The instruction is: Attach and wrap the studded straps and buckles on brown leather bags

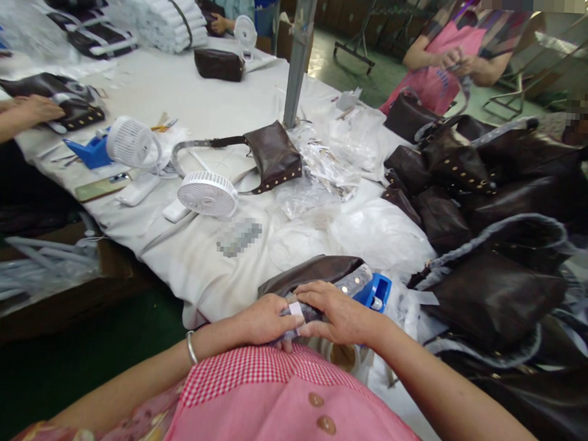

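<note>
At the near edge of the surface, just in front of the person's pink checked apron, lies a dark brown, leather-look studded handbag (316, 268). Its grey-wrapped strap (296, 309), marked with a small white tag, is bunched between both hands. The left hand (265, 320) pinches the strap end with closed fingers. The right hand (341, 313) is curled over the strap from above, holding it down.

The handbag looks soft and floppy and probably light. Its skin is likely smooth and a little slippery, so the strap or the studded rim seems the surest place to grip.

A blue plastic tool (379, 293) sits just beside the right hand. The white cloth-covered surface (183, 85) is crowded:
- two white desk fans (208, 194) in the middle
- crumpled clear plastic bags (326, 157) farther back
- a heap of dark brown handbags (494, 210) on the right

A grey post (299, 52) rises at the far side. Co-workers stand at the far right and far left, and the floor is green.
</note>
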Demonstrator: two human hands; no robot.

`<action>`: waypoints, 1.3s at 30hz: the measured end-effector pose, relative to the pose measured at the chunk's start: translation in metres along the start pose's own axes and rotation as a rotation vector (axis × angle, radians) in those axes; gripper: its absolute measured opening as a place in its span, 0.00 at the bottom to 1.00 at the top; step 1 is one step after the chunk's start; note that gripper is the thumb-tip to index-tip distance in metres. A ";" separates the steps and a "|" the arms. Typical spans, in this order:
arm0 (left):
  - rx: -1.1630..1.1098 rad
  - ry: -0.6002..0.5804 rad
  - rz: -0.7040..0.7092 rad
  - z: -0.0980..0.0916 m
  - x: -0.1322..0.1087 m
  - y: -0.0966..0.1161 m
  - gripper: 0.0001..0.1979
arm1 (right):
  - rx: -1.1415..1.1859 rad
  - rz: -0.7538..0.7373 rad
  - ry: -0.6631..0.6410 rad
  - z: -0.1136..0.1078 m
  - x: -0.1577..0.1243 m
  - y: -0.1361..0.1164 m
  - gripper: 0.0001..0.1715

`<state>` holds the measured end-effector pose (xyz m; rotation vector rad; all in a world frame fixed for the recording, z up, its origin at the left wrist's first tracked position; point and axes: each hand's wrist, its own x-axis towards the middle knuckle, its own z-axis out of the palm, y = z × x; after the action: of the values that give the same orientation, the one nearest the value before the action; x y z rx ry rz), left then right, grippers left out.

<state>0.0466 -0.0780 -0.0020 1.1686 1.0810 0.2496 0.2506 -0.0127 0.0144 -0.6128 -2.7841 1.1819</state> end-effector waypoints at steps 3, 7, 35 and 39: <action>0.001 0.011 -0.011 0.000 0.001 0.000 0.18 | -0.008 0.010 -0.003 0.000 -0.004 0.002 0.43; -0.025 -0.003 -0.024 -0.004 0.000 -0.001 0.17 | -0.068 0.012 0.011 0.006 -0.008 0.005 0.47; 0.045 -0.019 -0.027 -0.004 0.004 -0.005 0.21 | 0.356 0.343 0.205 0.019 0.033 0.000 0.08; 0.018 -0.072 0.003 -0.011 0.001 -0.006 0.22 | 0.410 0.297 0.264 0.026 0.034 0.000 0.09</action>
<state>0.0368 -0.0733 -0.0070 1.1868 1.0200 0.1993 0.2137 -0.0176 -0.0072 -1.0662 -2.1967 1.5357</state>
